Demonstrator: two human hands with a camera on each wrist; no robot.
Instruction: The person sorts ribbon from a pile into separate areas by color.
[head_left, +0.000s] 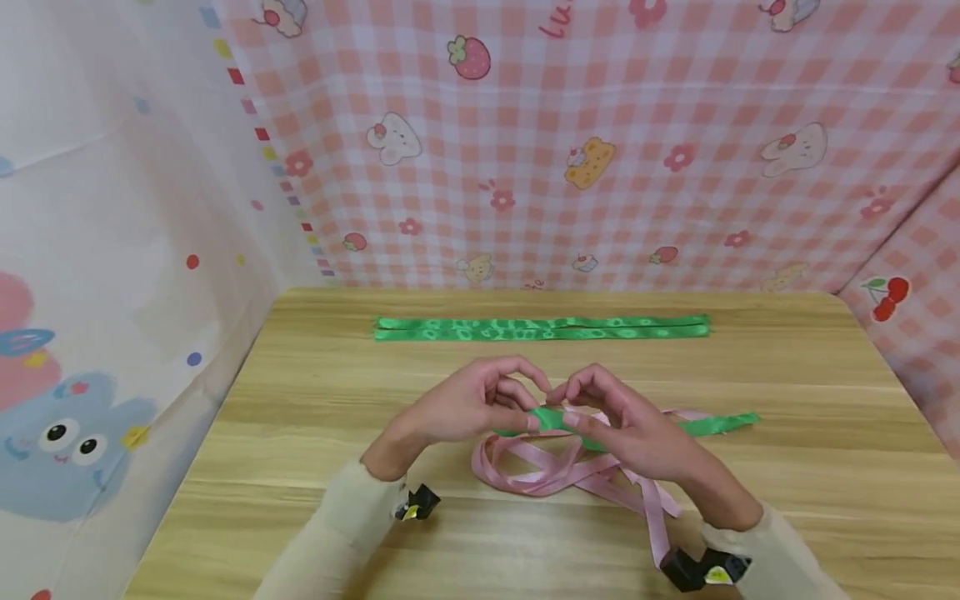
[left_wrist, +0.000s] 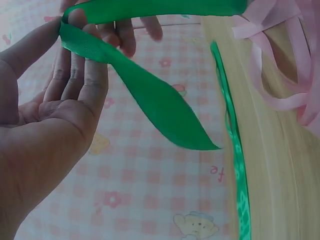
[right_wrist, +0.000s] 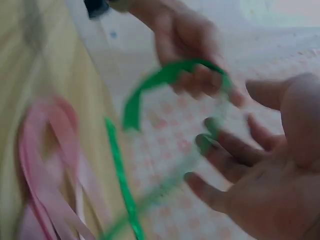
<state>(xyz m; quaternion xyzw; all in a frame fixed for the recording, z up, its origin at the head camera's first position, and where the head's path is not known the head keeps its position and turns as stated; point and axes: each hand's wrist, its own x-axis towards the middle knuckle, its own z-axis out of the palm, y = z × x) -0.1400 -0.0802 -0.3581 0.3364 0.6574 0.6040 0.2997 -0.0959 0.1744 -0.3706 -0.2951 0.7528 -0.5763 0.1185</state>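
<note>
My left hand pinches a green satin ribbon between thumb and fingers. In the left wrist view, the ribbon bends at the thumb tip, and one end hangs down past the palm. My right hand is just to the right, its fingers bent loosely around the same ribbon. The right wrist view, blurred, shows the right thumb apart from the fingers, with the ribbon running by the fingertips. Beyond the right hand, a green tail sticks out over the table.
A loosely looped pink ribbon lies on the wooden table beneath my hands. Farther back, two green ribbon strips lie side by side. A checked pink cloth hangs behind the table's far edge. Each wrist wears a small black camera.
</note>
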